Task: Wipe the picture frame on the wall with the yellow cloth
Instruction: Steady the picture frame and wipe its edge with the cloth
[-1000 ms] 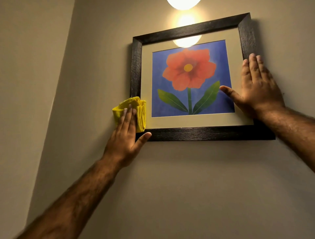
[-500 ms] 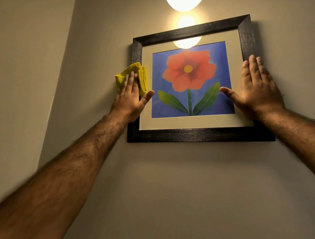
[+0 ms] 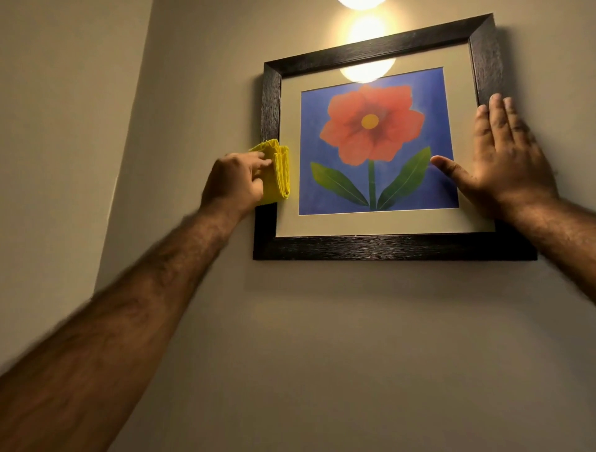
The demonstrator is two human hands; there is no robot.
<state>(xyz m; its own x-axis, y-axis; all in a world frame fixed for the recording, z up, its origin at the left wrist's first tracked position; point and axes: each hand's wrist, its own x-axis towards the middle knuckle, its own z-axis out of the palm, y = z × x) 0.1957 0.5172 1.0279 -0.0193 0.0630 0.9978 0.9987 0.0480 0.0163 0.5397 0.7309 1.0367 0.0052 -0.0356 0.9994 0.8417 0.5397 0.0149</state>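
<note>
The left hand (image 3: pixel 233 185) reaches up from the lower left on a bare forearm, blurred along its edges. Its fingers (image 3: pixel 258 161) are curled around a folded yellow cloth (image 3: pixel 277 174), holding it against the left rail of the dark wooden picture frame (image 3: pixel 387 248). The cloth shows just past the fingertips, its stacked folds standing upright and lapping from the dark rail onto the pale mat (image 3: pixel 290 129) inside it. Below the knuckles the rail runs down to the frame's lower left corner; above the fingers it rises to the upper left corner.

Right of the cloth, between the two hands, is the print (image 3: pixel 371 138): a red flower with a yellow centre, a green stem and two green leaves on a blue ground. A bright lamp glare (image 3: pixel 367 69) sits on the glass above the flower, and a lamp (image 3: pixel 361 2) glows on the beige wall (image 3: pixel 322 338) at the top edge.

The right hand (image 3: pixel 506 164) lies flat and spread on the right side of the frame, gripping nothing. Its thumb (image 3: pixel 448 166) stretches left onto the blue print beside the right leaf, while the four fingers (image 3: pixel 498 116) point up, close together, over the right rail, their outer side over the wall just beyond it. The right forearm covers the frame's lower right corner.
</note>
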